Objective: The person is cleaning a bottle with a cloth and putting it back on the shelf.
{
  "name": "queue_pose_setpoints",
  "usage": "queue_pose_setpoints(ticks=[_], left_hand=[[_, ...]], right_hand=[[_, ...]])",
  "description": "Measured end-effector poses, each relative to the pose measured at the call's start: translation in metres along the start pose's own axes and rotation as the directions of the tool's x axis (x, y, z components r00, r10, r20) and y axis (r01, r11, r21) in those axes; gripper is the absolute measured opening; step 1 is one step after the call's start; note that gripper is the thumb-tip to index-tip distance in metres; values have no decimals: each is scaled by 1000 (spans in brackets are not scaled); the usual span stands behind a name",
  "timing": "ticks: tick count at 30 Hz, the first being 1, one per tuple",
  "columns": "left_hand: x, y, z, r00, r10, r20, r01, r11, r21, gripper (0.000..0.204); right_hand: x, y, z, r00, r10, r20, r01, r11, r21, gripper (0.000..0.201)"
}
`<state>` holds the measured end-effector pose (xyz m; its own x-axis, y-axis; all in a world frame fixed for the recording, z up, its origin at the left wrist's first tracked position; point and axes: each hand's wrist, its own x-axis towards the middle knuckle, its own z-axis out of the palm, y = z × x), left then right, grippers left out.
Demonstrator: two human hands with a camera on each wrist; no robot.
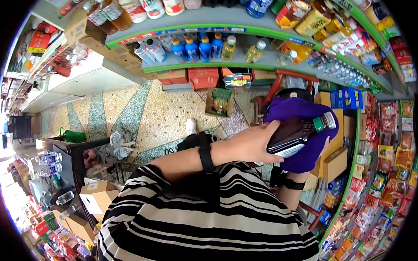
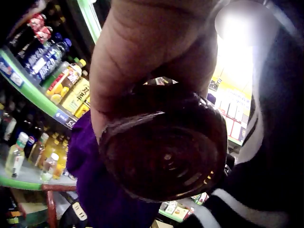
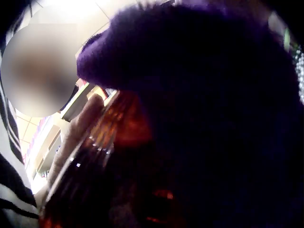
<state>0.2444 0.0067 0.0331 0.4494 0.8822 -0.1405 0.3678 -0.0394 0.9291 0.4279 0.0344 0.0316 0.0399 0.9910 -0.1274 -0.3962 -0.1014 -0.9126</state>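
A dark bottle (image 1: 289,136) with a green neck band and a pale cap lies tilted in front of the body, cap end to the right. My left hand (image 1: 251,143) grips its base end, thumb and fingers around it; in the left wrist view the round bottle base (image 2: 166,152) faces the camera below the hand (image 2: 152,42). A purple cloth (image 1: 300,162) wraps behind and beside the bottle. My right hand (image 1: 325,147) is mostly hidden under the cloth, holding it against the bottle. The right wrist view shows the cloth (image 3: 199,95) over the dark bottle (image 3: 95,175).
Shelves of bottles (image 1: 204,48) run across the front, with packaged snacks (image 1: 387,170) on the right. A red wooden chair (image 1: 274,89) stands just beyond the cloth. An open carton (image 1: 219,102) sits on the floor (image 1: 167,109); more cartons (image 1: 98,196) are at left.
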Motion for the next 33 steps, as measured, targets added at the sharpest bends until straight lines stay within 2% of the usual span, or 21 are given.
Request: queue_pose_setpoints(ticks=[2, 4, 5, 6, 8, 11, 14, 15, 17, 19, 22, 23, 26, 27, 28, 30, 33], left_hand=[[7, 3, 5, 1000, -4, 31, 5, 1000, -13, 87], [15, 3, 8, 1000, 12, 19, -12, 1000, 8, 92], [18, 2, 11, 997, 48, -54, -43, 994, 96, 93], [24, -1, 16, 992, 80, -93, -72, 993, 89, 90], [34, 2, 28, 983, 60, -174, -54, 998, 39, 87], [46, -2, 53, 945, 151, -291, -133, 988, 78, 85], [49, 3, 63, 972, 113, -207, -95, 991, 96, 87], [50, 4, 66, 984, 86, -157, -81, 996, 43, 83], [52, 5, 64, 996, -38, 79, 43, 997, -68, 80], [52, 12, 52, 952, -110, 287, 143, 985, -100, 73], [54, -7, 68, 963, 74, 261, 25, 934, -355, 72], [57, -10, 75, 956, 43, 289, 83, 909, -409, 70], [62, -6, 83, 973, -128, 190, 203, 868, -454, 77], [63, -5, 85, 980, -148, 132, 187, 907, -376, 81], [62, -9, 90, 986, -151, 67, 165, 922, -350, 82], [58, -6, 93, 996, -84, -41, 75, 980, -184, 88], [58, 13, 98, 995, -90, -49, 85, 992, -94, 93]], right_hand=[[0, 1, -7, 992, -117, -48, 118, 993, 8, 61], [10, 18, -29, 990, -29, -141, 48, 989, 138, 61], [14, 29, -32, 987, -29, -161, 54, 987, 154, 61], [16, 41, -33, 984, -56, -167, 82, 985, 151, 60], [19, 56, -34, 983, -75, -167, 100, 984, 146, 60], [24, 53, -44, 987, -57, -149, 77, 988, 135, 59], [20, 40, -62, 990, -25, -139, 42, 991, 124, 57], [19, 35, -69, 990, -20, -138, 37, 993, 116, 57], [15, 30, -81, 989, -14, -150, 30, 994, 103, 56], [14, 26, -90, 988, -8, -152, 23, 995, 99, 56], [18, 22, -103, 987, -2, -159, 19, 994, 106, 55], [21, 21, -108, 988, -3, -156, 20, 994, 111, 54], [41, 21, -119, 986, -25, -162, 46, 991, 127, 53], [50, 21, -122, 986, -39, -163, 62, 989, 133, 53], [58, 20, -123, 985, -53, -163, 77, 987, 140, 52], [70, 14, -124, 984, -71, -161, 97, 982, 160, 52], [72, 10, -128, 984, -75, -164, 106, 975, 194, 51]])
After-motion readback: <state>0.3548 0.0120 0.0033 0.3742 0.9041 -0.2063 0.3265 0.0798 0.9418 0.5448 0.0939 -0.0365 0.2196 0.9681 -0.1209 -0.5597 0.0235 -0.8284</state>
